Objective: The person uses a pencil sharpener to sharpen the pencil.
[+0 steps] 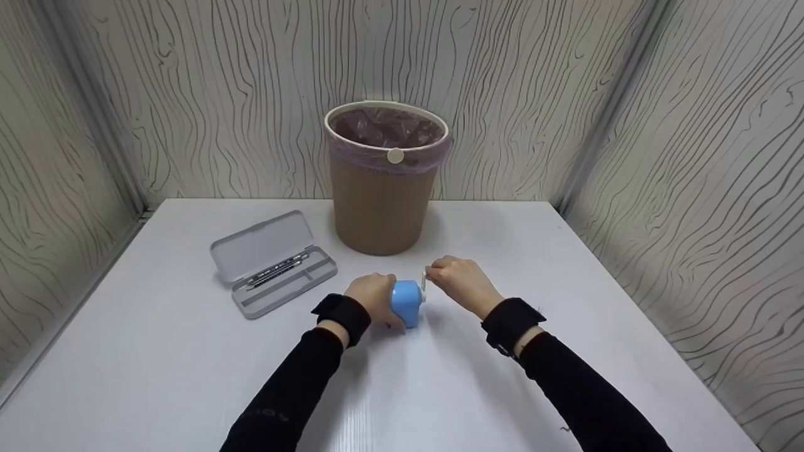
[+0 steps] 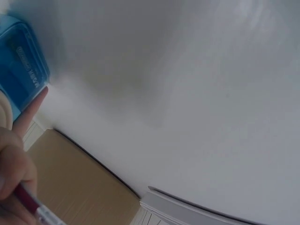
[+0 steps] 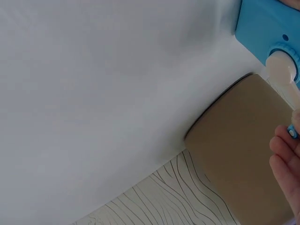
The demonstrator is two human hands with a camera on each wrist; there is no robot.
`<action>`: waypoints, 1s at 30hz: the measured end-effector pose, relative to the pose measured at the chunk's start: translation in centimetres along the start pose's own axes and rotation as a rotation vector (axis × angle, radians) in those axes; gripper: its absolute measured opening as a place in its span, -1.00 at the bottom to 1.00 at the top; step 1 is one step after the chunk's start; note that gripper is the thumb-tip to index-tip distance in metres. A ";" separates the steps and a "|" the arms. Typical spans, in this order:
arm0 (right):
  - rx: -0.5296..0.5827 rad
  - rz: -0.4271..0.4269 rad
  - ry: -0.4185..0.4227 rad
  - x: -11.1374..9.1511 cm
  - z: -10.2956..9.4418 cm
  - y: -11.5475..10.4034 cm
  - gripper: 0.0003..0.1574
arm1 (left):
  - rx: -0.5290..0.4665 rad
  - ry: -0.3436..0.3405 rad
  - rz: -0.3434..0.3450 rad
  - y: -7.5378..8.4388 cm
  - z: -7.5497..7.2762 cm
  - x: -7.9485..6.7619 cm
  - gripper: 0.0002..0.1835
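Note:
A small blue pencil sharpener (image 1: 407, 302) stands on the white table (image 1: 157, 351), also seen in the wrist views (image 2: 21, 70) (image 3: 267, 23). My left hand (image 1: 370, 296) is pressed against its left side. Its curled fingers grip a red pencil (image 2: 33, 204), and one fingertip touches the sharpener's body. My right hand (image 1: 455, 279) is at the sharpener's right side and pinches the white crank (image 1: 424, 279) (image 3: 282, 68), with the crank's blue knob between its fingers (image 3: 286, 154). Where the pencil enters the sharpener is hidden.
A tan waste bin (image 1: 383, 207) lined with a pink bag stands behind the hands. An open grey pencil case (image 1: 270, 263) with pens in it lies to the left. Patterned walls close in the table on three sides.

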State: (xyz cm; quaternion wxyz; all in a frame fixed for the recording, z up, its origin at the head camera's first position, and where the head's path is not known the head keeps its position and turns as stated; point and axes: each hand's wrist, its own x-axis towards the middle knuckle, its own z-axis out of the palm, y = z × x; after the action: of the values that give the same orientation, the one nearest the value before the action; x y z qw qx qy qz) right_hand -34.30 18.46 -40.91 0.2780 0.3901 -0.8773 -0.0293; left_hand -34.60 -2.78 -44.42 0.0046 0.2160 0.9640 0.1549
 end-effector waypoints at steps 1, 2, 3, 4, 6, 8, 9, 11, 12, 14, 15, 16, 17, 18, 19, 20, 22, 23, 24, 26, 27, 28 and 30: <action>0.001 0.006 -0.002 0.0 0.1 0.0 -0.92 | -0.002 -0.003 -0.003 0.0 0.0 0.0 -0.17; 0.003 0.012 -0.005 0.0 0.1 -0.1 -0.91 | -0.002 -0.006 -0.006 0.0 0.0 0.0 -0.17; 0.005 0.016 -0.008 0.0 0.1 -0.1 -0.90 | -0.002 -0.007 -0.009 0.0 0.0 0.0 -0.17; 0.005 0.021 -0.013 0.0 0.1 -0.1 -0.89 | -0.004 -0.012 -0.014 0.0 0.0 0.0 -0.16; 0.003 0.026 -0.022 0.1 0.2 -0.2 -0.89 | -0.007 -0.017 -0.017 0.0 0.0 0.0 -0.16; -0.002 0.031 -0.028 0.1 0.2 -0.2 -0.89 | -0.012 -0.019 -0.013 0.0 0.0 0.0 -0.16; -0.006 0.034 -0.031 0.1 0.2 -0.2 -0.89 | -0.014 -0.018 -0.010 0.1 0.0 0.0 -0.15; -0.017 0.037 -0.033 0.1 0.2 -0.2 -0.91 | -0.013 -0.012 -0.003 0.0 0.1 -0.1 -0.16; -0.023 0.036 -0.034 0.1 0.3 -0.2 -0.91 | -0.010 -0.008 0.001 0.0 0.1 -0.1 -0.16; -0.028 0.029 -0.040 0.2 0.5 -0.2 -0.94 | -0.015 -0.003 0.004 0.0 0.3 -0.1 -0.16; -0.025 0.027 -0.044 0.3 0.6 -0.2 -0.95 | -0.020 -0.004 0.007 0.0 0.4 -0.2 -0.16; -0.021 0.024 -0.047 0.4 0.7 -0.2 -0.95 | -0.025 -0.006 0.010 -0.1 0.5 -0.2 -0.16; -0.016 0.025 -0.049 0.5 0.8 -0.2 -0.95 | -0.027 -0.004 0.015 -0.2 0.5 -0.3 -0.16; -0.011 0.027 -0.051 0.6 0.9 -0.2 -0.95 | -0.029 0.000 0.019 -0.3 0.6 -0.3 -0.16; -0.005 0.032 -0.053 0.7 1.0 -0.2 -0.94 | -0.031 0.004 0.022 -0.3 0.7 -0.3 -0.17; 0.002 0.039 -0.055 0.8 1.1 -0.3 -0.94 | -0.033 0.005 0.024 -0.4 0.7 -0.3 -0.17; 0.011 0.054 -0.056 0.9 1.2 -0.3 -0.94 | -0.034 0.015 0.032 -0.5 0.7 -0.2 -0.17; 0.014 0.063 -0.058 1.0 1.3 -0.2 -0.94 | -0.032 0.024 0.035 -0.5 0.7 -0.1 -0.17; 0.019 0.071 -0.060 1.0 1.4 -0.2 -0.94 | -0.034 0.027 0.035 -0.6 0.7 -0.1 -0.17; 0.038 0.084 -0.066 1.1 1.7 -0.1 -0.93 | -0.042 0.030 0.039 -0.6 0.7 0.0 -0.18; 0.047 0.088 -0.067 1.1 1.8 0.0 -0.93 | -0.043 0.035 0.042 -0.6 0.7 0.0 -0.19; 0.052 0.093 -0.070 1.0 1.9 0.1 -0.93 | -0.042 0.038 0.045 -0.6 0.8 0.0 -0.19; 0.059 0.098 -0.073 0.9 2.1 0.2 -0.93 | -0.044 0.039 0.050 -0.5 0.7 0.0 -0.19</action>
State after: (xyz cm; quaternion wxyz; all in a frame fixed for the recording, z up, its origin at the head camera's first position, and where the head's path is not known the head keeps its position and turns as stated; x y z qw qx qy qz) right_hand -36.01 17.61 -42.23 0.2353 0.3533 -0.9054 -0.0042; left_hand -34.78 -2.97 -45.25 -0.0131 0.2370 0.9545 0.1803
